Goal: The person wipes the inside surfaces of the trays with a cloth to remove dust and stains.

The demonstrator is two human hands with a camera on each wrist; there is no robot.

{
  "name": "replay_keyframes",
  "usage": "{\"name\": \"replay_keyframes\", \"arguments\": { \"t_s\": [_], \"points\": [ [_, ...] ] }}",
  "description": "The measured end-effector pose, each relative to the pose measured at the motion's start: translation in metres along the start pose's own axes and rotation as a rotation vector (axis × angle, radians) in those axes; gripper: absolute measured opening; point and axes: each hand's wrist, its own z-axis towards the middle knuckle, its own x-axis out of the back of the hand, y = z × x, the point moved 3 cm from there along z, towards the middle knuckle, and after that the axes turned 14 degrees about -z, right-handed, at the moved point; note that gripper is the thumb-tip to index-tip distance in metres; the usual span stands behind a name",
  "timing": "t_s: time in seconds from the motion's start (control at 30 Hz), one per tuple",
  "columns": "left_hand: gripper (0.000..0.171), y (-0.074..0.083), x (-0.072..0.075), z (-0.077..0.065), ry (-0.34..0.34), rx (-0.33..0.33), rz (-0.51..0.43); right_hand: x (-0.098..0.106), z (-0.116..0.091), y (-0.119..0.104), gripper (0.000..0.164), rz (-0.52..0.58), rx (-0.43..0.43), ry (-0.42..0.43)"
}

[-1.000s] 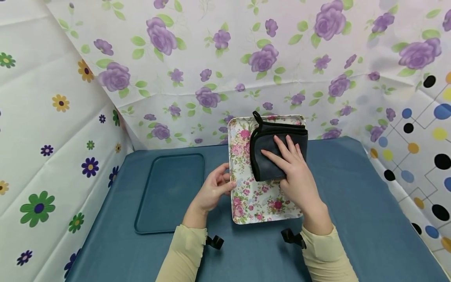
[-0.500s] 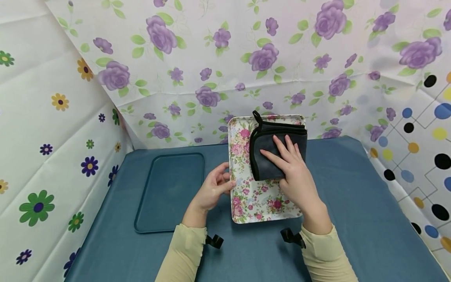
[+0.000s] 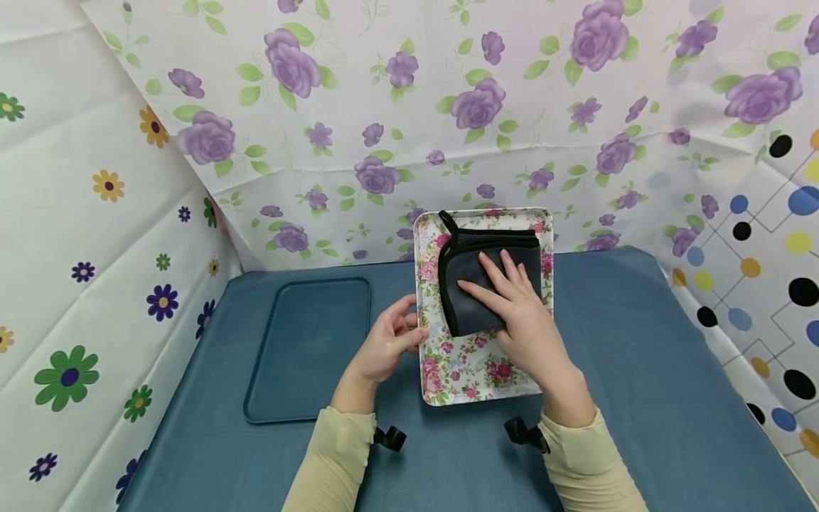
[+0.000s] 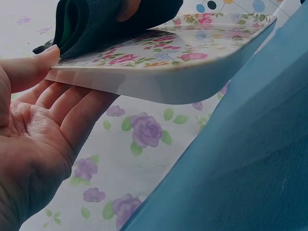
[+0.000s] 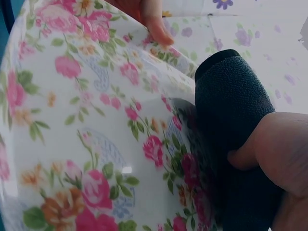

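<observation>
Dark folded cloth [image 3: 466,306] pressed on a raised floral tray [image 3: 444,384]

Head view: the left hand [image 3: 387,345] grips the tray by the long side nearest it, thumb over the rim. The right hand [image 3: 527,323] has its fingers spread along the cloth, flattening it against the tray's face rather than clenching it; the cloth's hanging loop [image 3: 448,222] sticks up beyond the fingertips. A blue tray [image 3: 310,348] lies on the table [image 3: 614,398] to the outer side of the left hand.

Left wrist view: the fingers support the tray from below, its side held off the table; whether the far edge rests anywhere I can't tell. The wall looks stiff and thin, so the tray is probably light, and a rim pinch with fingers underneath should suit it.

Right wrist view: the thumb lies against the cloth's thick rolled fold. The pile looks soft and pliable, likely light, and best handled by broad pressure or by the folded edge. The printed surface before the hand shines, so the cloth may slide easily.
</observation>
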Motion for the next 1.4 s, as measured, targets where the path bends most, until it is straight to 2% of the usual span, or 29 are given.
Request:
{"name": "replay_keyframes", "arguments": {
  "t_s": [0.4, 0.8, 1.03, 1.27, 1.4],
  "points": [
    [0.052, -0.001, 0.001, 0.001, -0.022, -0.012, 0.013, -0.008, 0.003, -0.018, 0.098, -0.002, 0.062, -0.069],
    [0.052, 0.0, 0.0, 0.0, -0.043, -0.027, -0.052, -0.014, 0.004, -0.027, 0.102, -0.033, 0.088, -0.095],
    [0.071, -0.001, 0.0, -0.001, -0.047, -0.021, -0.066, -0.017, 0.002, -0.029, 0.103, -0.033, 0.084, -0.131],
    [0.054, 0.0, 0.001, -0.001, -0.028, -0.027, -0.029, -0.018, 0.002, -0.025, 0.103, -0.037, 0.077, -0.13],
    [0.053, 0.002, 0.001, 0.0, -0.029, -0.039, -0.014, -0.015, 0.002, -0.022, 0.102, -0.041, 0.065, -0.123]
  ]
}}
